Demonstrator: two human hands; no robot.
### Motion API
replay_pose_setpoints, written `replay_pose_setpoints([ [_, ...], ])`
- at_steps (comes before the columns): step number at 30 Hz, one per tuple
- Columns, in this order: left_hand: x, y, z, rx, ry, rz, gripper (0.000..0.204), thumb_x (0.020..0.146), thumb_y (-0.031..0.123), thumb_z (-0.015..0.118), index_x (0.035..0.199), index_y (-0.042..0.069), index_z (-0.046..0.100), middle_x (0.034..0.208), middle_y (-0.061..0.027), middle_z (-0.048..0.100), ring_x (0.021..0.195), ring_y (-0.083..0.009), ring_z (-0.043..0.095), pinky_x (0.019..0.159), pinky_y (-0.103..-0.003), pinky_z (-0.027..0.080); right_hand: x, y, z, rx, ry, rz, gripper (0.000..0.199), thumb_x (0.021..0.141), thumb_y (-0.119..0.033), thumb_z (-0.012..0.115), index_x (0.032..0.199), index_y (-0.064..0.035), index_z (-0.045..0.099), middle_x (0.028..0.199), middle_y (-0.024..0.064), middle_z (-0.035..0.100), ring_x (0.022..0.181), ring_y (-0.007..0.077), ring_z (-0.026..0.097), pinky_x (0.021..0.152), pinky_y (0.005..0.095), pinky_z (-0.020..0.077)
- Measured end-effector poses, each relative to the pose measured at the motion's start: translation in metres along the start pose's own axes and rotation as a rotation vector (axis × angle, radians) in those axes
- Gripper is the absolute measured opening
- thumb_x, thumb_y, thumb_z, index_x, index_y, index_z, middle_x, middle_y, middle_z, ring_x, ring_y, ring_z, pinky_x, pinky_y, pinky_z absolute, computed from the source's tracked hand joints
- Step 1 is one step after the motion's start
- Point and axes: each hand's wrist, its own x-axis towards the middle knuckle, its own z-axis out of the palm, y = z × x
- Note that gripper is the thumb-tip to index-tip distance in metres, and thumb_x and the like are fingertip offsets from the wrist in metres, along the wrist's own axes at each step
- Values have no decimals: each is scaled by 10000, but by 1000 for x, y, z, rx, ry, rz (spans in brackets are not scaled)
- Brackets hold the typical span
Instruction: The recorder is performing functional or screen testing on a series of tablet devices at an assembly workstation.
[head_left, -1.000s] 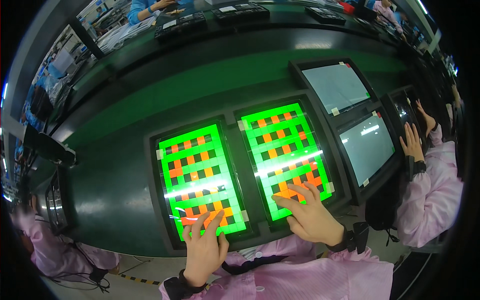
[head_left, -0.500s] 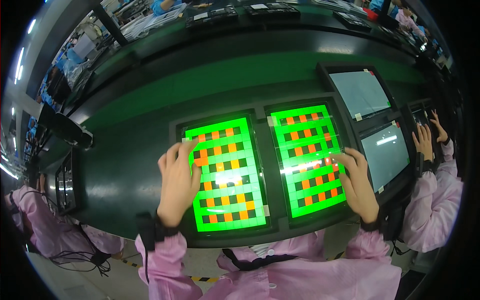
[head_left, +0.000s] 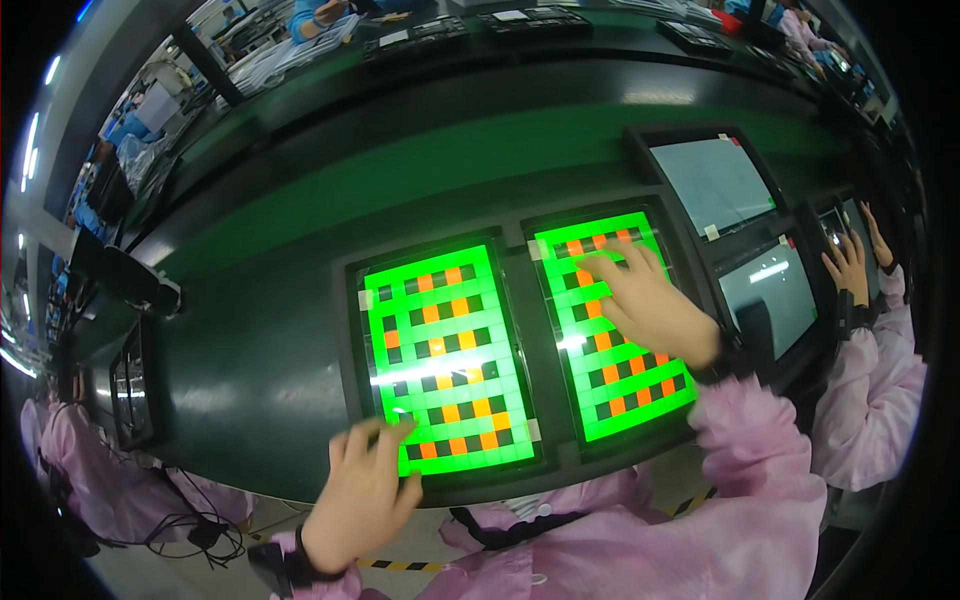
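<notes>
Two upright screens lie side by side on a dark green bench, each lit bright green with a grid of orange and dark squares. My left hand rests at the lower left corner of the left screen, fingers spread and tips touching the glass. My right hand lies flat across the upper middle of the right screen, fingers apart and pointing to the upper left. Neither hand holds anything. Both arms wear pink sleeves.
A person in a pink coat at my right has a hand on another pair of pale screens. At the left stands a dark screen and a black fixture. Cables hang below the bench edge.
My left hand slid from the left screen's upper left edge down to its lower left corner. My right hand moved from the right screen's right edge up onto its upper middle.
</notes>
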Motion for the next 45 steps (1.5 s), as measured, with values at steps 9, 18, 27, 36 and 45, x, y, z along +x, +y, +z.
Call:
replay_pose_setpoints([
  [9,105,-52,11,54,336,110,518,786,-14,500,1295,15,408,1228,-174,487,1165,-352,424,978,-422,332,-103,-46,-18,-45,-253,-36,471,816,-141,532,1254,20,475,1037,210,584,1166,403,433,1003,535,325],
  [18,7,4,2,-35,-206,183,504,816,169,575,1263,-14,429,1090,-206,563,1078,-343,503,908,-469,367,-2,25,-6,-21,83,37,439,826,-93,520,1244,13,441,1131,257,537,1245,440,343,1045,498,292],
  [27,125,-34,8,47,349,114,494,812,31,561,1289,63,433,1214,-169,488,1129,-374,425,950,-446,367,-128,-32,-27,-70,-291,55,442,810,-105,548,1234,11,499,1151,268,527,1208,440,396,1024,519,325],
  [36,21,19,20,47,-153,288,541,816,166,604,1312,27,439,1124,-172,542,1087,-354,476,925,-463,364,-23,43,-18,83,147,101,488,846,-64,509,1323,-21,415,1270,251,443,1299,424,312,1056,468,309],
  [45,27,10,16,-197,26,257,418,751,12,639,1157,67,553,1090,-52,616,1006,-254,528,896,-380,361,-99,-7,-11,-97,-121,-50,465,831,-104,526,1282,-15,451,877,151,616,1278,378,367,1046,582,249],
])
